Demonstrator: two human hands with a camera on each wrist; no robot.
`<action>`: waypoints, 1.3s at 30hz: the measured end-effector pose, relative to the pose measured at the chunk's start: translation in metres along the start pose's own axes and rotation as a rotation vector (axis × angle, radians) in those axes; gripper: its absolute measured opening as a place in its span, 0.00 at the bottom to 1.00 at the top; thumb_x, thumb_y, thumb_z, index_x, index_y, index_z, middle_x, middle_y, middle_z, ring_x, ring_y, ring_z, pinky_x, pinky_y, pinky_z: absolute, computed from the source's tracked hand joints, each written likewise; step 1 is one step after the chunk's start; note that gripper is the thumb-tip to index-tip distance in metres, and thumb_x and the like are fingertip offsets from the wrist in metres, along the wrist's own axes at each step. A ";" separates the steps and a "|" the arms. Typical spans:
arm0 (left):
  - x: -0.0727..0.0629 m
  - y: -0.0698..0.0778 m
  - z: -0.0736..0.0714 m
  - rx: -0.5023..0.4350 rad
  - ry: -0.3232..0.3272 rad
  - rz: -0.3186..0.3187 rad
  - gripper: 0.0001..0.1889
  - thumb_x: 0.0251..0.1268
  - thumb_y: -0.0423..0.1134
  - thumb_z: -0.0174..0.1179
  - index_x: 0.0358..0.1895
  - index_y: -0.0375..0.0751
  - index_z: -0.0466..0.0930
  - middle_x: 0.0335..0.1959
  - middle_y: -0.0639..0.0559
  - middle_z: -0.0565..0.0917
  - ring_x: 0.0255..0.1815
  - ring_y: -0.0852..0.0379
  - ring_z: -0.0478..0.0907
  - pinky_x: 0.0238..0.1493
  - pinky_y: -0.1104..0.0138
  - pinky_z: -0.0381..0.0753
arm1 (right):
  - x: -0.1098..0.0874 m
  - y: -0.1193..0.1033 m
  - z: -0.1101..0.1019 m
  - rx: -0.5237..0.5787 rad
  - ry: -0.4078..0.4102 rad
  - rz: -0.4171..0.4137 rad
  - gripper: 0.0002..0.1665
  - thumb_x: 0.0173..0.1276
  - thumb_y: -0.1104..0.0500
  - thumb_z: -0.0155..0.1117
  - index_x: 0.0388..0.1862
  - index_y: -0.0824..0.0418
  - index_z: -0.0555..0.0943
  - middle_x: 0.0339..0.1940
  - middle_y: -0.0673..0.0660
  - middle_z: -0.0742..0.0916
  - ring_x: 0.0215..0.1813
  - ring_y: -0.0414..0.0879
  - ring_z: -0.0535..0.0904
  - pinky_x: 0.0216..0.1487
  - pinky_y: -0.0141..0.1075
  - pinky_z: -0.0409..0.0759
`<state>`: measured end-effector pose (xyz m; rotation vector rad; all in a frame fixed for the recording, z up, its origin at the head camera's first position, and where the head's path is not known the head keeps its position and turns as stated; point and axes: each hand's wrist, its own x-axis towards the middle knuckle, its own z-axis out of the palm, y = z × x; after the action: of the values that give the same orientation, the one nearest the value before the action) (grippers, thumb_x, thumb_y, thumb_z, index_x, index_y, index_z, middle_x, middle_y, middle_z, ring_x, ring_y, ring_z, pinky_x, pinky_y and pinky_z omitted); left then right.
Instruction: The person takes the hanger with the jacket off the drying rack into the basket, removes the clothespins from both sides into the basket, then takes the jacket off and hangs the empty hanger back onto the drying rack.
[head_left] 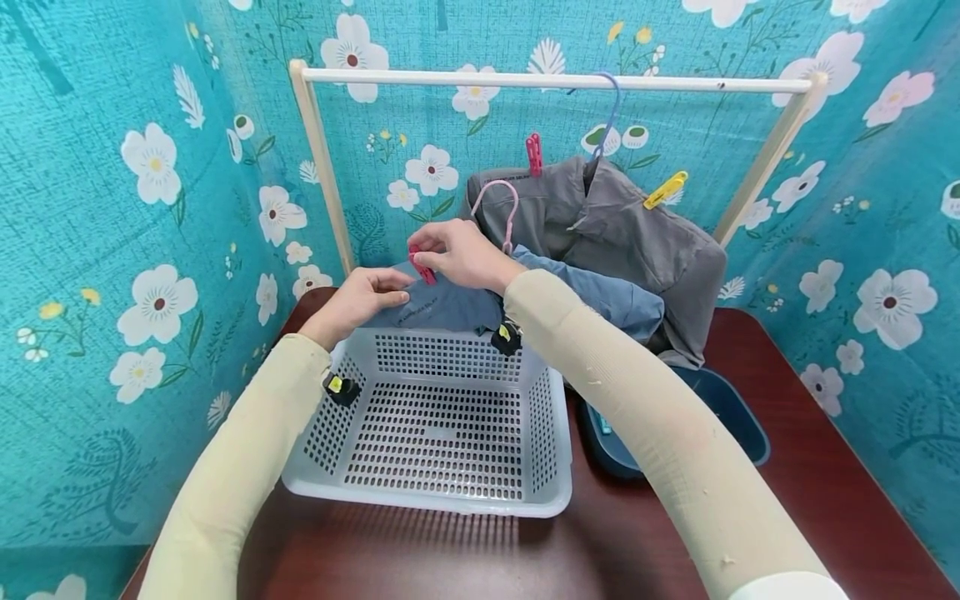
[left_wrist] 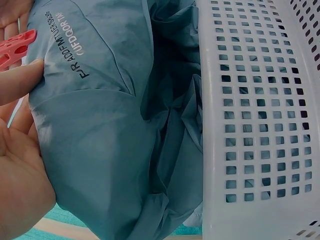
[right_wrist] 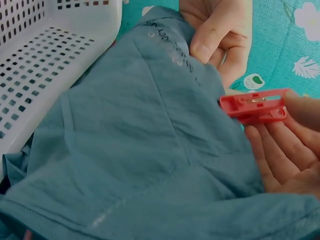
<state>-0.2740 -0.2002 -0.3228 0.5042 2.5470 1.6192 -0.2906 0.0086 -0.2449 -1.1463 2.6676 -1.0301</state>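
Note:
A blue shirt (head_left: 442, 304) with dark and pale lettering hangs behind the basket, a pink hanger (head_left: 512, 200) rising from its collar. My left hand (head_left: 360, 298) holds the shirt's shoulder edge, its thumb on the cloth near the lettering in the right wrist view. Between thumb and fingers, my right hand (head_left: 471, 254) pinches a red clothespin (right_wrist: 255, 106). That clothespin's tip meets the shirt's upper edge, just inward of my left hand. In the left wrist view, the cloth (left_wrist: 95, 150) falls in folds beside the basket wall.
A white perforated basket (head_left: 558, 467) stands in front of the shirt. To the right, a grey shirt (head_left: 630, 242) bears a red clothespin (head_left: 534, 155) and a yellow clothespin (head_left: 666, 190); its blue hanger (head_left: 613, 108) hooks over the rack bar (head_left: 450, 78). Below sits a dark blue basin (head_left: 753, 433).

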 end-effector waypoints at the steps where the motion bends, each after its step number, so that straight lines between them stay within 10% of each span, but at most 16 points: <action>1: 0.001 -0.001 0.000 0.003 0.005 0.000 0.17 0.67 0.32 0.57 0.57 0.31 0.76 0.55 0.38 0.77 0.52 0.50 0.74 0.46 0.67 0.75 | -0.001 -0.001 0.000 0.003 0.010 -0.003 0.17 0.73 0.57 0.55 0.57 0.58 0.77 0.50 0.54 0.83 0.52 0.43 0.78 0.50 0.31 0.73; 11: 0.000 -0.001 0.000 0.014 0.019 -0.020 0.18 0.67 0.33 0.58 0.58 0.31 0.75 0.55 0.39 0.77 0.54 0.49 0.73 0.50 0.63 0.74 | -0.006 -0.003 -0.008 0.146 0.073 0.050 0.17 0.71 0.56 0.57 0.57 0.58 0.78 0.51 0.53 0.83 0.52 0.42 0.79 0.50 0.33 0.74; 25: -0.002 -0.003 -0.007 -0.013 0.066 -0.028 0.17 0.67 0.34 0.58 0.57 0.32 0.77 0.52 0.44 0.80 0.46 0.59 0.76 0.46 0.66 0.74 | -0.039 -0.002 -0.039 0.517 -0.142 0.106 0.22 0.72 0.57 0.56 0.62 0.64 0.73 0.55 0.56 0.81 0.50 0.48 0.81 0.54 0.36 0.74; 39: -0.001 -0.007 -0.012 -0.056 0.067 -0.009 0.18 0.67 0.34 0.58 0.57 0.31 0.76 0.47 0.52 0.81 0.45 0.61 0.76 0.49 0.64 0.73 | -0.080 0.016 -0.060 0.480 -0.158 0.128 0.24 0.72 0.56 0.56 0.63 0.64 0.73 0.60 0.58 0.78 0.51 0.52 0.81 0.58 0.40 0.72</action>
<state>-0.2775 -0.2141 -0.3238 0.4406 2.5387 1.7270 -0.2610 0.1025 -0.2233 -0.9015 2.1679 -1.3854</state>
